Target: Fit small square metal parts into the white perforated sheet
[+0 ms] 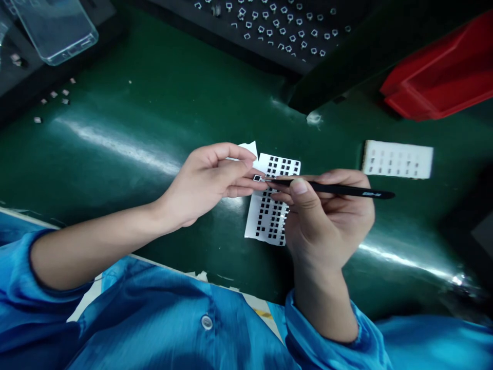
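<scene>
Work point at centre of view: a white sheet [251, 226] printed or set with rows of small black squares lies on a green mat [231, 103], tilted slightly, with a paper corner sticking up at its top edge.

Right hand [327, 218]: nearly closed, in a pen grip, thumb and fingers shut on black tweezers [331, 188]. The tool lies low and almost flat, with its tips pointing to 9 o'clock. A small black square frame [257, 178] sits at the tips and appears held there; the fingers partly hide the contact.

Left hand [206, 177]: half-curled, thumb and fingers closed on the sheet's left edge, apparently pinching it. The fingertips end just beside the frame.

Technique noted: low pen grip, with the steadying fingers close to the tips, keeps the small piece under control.

Surroundings: white card [396, 159] with faint rows of marks at 3 o'clock; red plastic bin [439, 67] at 2 o'clock; black tray [269, 36] of small pale frames at 12 o'clock; clear plastic case [54, 25] at 10 o'clock; small pale pieces [54, 95] on the mat at 10 o'clock.
</scene>
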Motion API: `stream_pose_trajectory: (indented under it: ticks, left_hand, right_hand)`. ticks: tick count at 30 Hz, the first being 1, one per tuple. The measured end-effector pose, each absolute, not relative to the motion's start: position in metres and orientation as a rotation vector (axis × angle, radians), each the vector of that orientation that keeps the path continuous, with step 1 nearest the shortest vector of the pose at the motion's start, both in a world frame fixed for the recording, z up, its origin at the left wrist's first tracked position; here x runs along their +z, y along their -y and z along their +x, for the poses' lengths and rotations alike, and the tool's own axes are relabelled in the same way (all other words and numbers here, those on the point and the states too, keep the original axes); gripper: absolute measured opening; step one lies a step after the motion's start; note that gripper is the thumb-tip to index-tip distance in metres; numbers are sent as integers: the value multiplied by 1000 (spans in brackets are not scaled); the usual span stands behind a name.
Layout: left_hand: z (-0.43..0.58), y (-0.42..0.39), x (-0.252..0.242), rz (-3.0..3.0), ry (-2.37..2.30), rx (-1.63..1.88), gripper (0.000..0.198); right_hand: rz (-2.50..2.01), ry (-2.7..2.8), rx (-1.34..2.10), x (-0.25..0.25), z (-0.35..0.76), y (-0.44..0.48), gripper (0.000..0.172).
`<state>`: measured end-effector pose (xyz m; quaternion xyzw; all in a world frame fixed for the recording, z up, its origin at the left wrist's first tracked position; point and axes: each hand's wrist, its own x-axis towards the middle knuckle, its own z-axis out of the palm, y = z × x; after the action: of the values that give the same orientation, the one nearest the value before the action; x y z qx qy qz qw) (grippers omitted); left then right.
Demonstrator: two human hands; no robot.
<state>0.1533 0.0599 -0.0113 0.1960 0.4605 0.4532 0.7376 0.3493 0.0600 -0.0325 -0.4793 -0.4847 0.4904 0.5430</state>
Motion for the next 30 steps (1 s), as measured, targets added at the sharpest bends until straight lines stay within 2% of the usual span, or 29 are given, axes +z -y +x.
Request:
stream_pose_trajectory:
  ticks: [30]
  left_hand:
    - [153, -59, -9, 466, -1056, 992, 13]
  right_hand:
    - [-1214, 1229, 1084, -30, 347, -57, 28]
